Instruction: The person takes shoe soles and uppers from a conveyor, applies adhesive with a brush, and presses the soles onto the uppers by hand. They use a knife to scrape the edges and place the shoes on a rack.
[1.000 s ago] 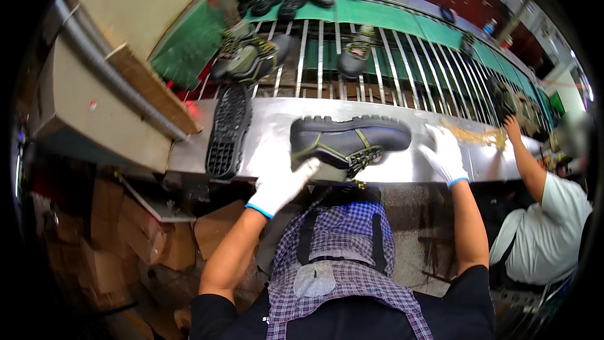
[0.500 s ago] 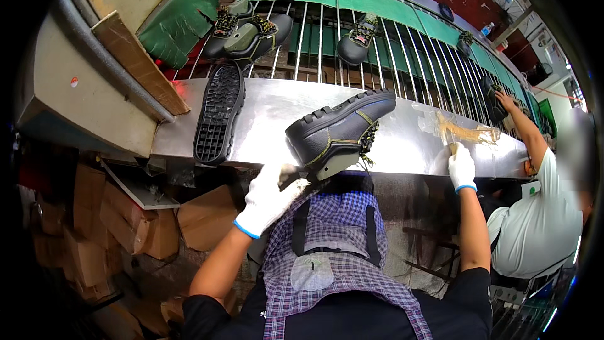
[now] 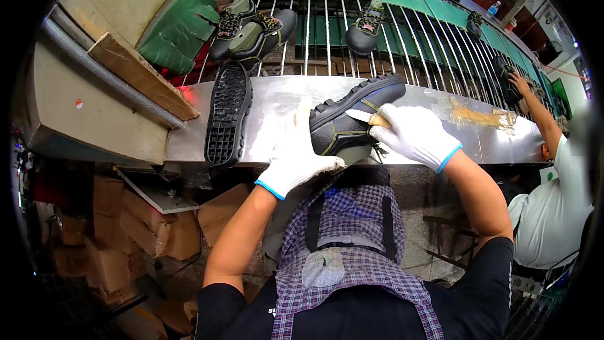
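Note:
A black work shoe [image 3: 340, 129] with yellow stitching lies on its side on the metal ledge, its sole facing away from me and its toe to the right. My left hand [image 3: 292, 157], in a white glove, cups the heel end, fingers along the back and thumb nearer me. My right hand [image 3: 415, 132], also gloved, is closed round the pale handle of a small knife [image 3: 360, 115]. Its light blade points left, over the shoe's upper by the sole edge. Left of my left hand, a second black shoe [image 3: 228, 116] shows its treaded sole.
A rack of metal bars [image 3: 321, 38] runs behind the ledge [image 3: 189, 145], carrying several shoes and green sheeting. A beige housing [image 3: 94, 101] stands left; cardboard boxes [image 3: 141, 223] lie below it. At right, a co-worker's hand [image 3: 519, 85] touches another shoe.
My right hand has come left from the far part of the ledge to the shoe, bringing the knife. My left hand has moved up onto the heel. The view has shifted slightly.

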{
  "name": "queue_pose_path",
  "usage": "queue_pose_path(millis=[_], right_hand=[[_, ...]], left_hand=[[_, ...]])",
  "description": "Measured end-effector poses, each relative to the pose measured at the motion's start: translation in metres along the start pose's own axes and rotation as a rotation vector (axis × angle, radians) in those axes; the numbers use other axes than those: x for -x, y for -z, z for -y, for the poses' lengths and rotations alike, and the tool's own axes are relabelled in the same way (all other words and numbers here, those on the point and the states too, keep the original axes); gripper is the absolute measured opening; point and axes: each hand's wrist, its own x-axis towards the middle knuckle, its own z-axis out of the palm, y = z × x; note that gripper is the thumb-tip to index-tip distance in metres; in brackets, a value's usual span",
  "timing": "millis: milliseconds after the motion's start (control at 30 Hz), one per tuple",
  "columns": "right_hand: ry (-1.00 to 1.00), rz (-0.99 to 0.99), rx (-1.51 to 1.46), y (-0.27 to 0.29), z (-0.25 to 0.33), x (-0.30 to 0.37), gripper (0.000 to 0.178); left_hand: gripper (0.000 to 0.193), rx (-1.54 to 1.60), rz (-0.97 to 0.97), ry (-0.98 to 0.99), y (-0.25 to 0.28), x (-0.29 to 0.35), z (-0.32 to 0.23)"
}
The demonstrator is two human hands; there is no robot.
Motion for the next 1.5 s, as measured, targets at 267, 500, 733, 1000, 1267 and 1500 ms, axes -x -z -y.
queue_pose_path(millis=[267,500,733,1000,1267,1500], right_hand=[[-0.017,0.140,-0.427,-0.017,-0.001,-0.014,0.046],[0.384,-0.296,-0.163,-0.048,0.068,0.032,0.031],[0.333,-0.105,-0.155,-0.006,0.033,0.036,0.033],[0.053,-0.217,0.160,0.004,-0.043,0.003,0.040],[-0.067,-0.145,-0.498,-0.040,-0.025,-0.008,0.050],[0.297,-0.099,-0.216,-0.020,0.041,0.023,0.034]], left_hand=[[0.117,0.022,-0.171,-0.197,-0.016,-0.002,0.002],[0.091,0.030,-0.400,-0.498,-0.035,-0.007,0.028],[0.108,-0.366,-0.265,-0.366,-0.004,-0.007,0.000],[0.121,-0.476,0.295,-0.203,0.032,-0.054,-0.066],[0.113,-0.355,0.212,-0.282,0.016,-0.055,-0.050],[0.081,-0.330,-0.056,-0.583,-0.002,-0.052,-0.017]])
